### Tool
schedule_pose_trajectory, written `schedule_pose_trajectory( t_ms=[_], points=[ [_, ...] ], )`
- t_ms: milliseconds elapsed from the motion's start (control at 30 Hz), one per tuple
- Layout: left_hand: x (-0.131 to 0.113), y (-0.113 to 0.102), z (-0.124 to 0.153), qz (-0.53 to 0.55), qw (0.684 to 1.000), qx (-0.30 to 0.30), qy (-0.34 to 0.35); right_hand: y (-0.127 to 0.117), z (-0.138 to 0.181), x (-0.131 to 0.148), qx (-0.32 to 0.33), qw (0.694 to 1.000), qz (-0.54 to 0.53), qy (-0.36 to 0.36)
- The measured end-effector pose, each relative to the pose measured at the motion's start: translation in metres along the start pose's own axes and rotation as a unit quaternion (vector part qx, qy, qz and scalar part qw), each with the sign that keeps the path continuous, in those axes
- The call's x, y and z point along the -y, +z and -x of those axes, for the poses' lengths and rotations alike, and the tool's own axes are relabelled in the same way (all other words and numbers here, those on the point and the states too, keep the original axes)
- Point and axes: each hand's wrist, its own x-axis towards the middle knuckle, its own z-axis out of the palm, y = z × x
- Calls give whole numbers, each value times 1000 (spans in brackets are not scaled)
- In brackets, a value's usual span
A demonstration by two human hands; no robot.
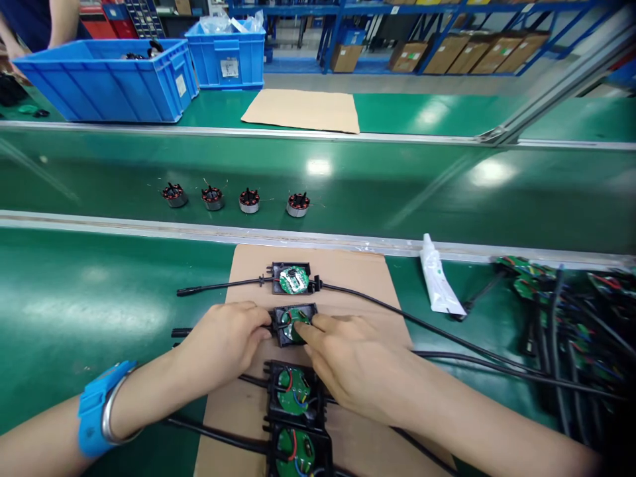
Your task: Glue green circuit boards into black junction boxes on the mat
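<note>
Several black plastic cases with green circuit boards lie in a column on a cardboard sheet. My left hand pinches the left end of the second case from the top, where its cable enters. My right hand grips that case's right side, its fingertips pressing on the green circuit board inside. The fingers partly hide the board. Farther away lies another open case, with a black cable out of each side. Nearer to me are two more cases with boards, a middle one and a lowest one.
Several copper-wound motor stators stand in a row on the green strip beyond. A white tube lies to the right, near a heap of boards and black cables. Blue bins stand at the back, by a person's arm.
</note>
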Motion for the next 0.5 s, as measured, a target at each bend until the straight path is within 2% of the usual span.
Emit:
schedule_pose_trajectory(
  t_ms=[100, 200, 267, 333, 433, 500],
  points=[
    [1, -1, -2, 63, 997, -36, 13, 0, 2, -3, 0, 999, -44, 2],
    [-2, 4, 1, 34, 996, -75, 42, 0, 4, -5, -5, 997, -78, 4],
    [-7, 9, 5, -56, 993, -84, 66, 2, 6, -5, -14, 996, -84, 10],
    [-16, 14, 9, -178, 976, -78, 96, 3, 6, -4, -24, 995, -93, 10],
    [-33, 20, 11, -360, 923, -40, 128, 6, 5, -3, -42, 993, -113, 0],
    [-41, 23, 8, -433, 892, -12, 130, 9, 5, -3, -42, 992, -120, 0]
  ],
)
